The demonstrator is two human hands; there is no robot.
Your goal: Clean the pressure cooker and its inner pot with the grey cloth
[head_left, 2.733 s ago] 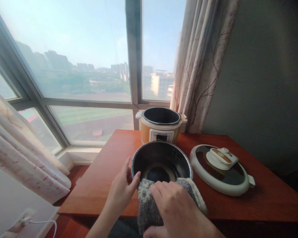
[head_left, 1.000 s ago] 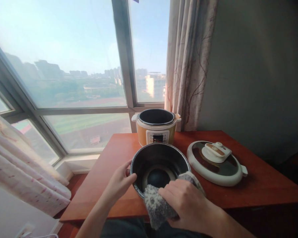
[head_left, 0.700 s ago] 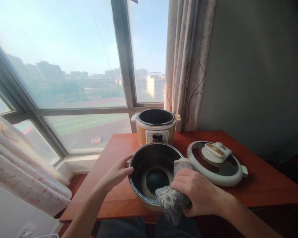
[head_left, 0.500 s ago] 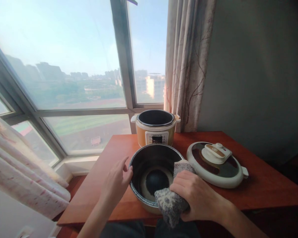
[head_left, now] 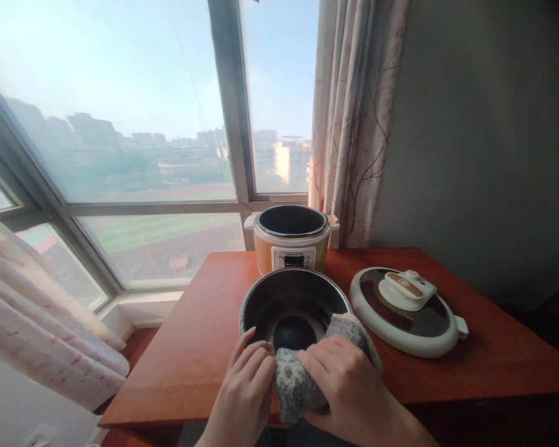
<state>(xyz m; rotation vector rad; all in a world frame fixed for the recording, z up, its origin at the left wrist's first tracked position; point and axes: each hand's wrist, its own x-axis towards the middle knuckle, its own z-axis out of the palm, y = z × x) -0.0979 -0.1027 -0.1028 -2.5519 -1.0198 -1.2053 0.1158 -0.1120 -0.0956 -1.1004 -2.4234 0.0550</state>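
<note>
The dark inner pot (head_left: 256, 297) stands on the table close to me, its mouth facing up and its bottom worn lighter in a ring. A grey and white patterned cloth (head_left: 292, 379) drapes over its near rim and right side. My right hand (head_left: 349, 385) is closed around the cloth and presses it against the near right rim. At the near left rim, my left hand (head_left: 249, 385) has its fingers curled over the edge of the pot, right beside the cloth's left end. Its thumb is hidden.
Behind the pot stands the yellow and white cooker body (head_left: 268, 248) with its control panel facing me. A round white-rimmed lid (head_left: 400, 338) lies to the right on the reddish wooden table (head_left: 168, 360). Windows and a curtain (head_left: 354, 124) rise behind.
My left hand has come down and right from the pot's left side to its near rim. The cloth and my right hand have shifted slightly left along the front edge.
</note>
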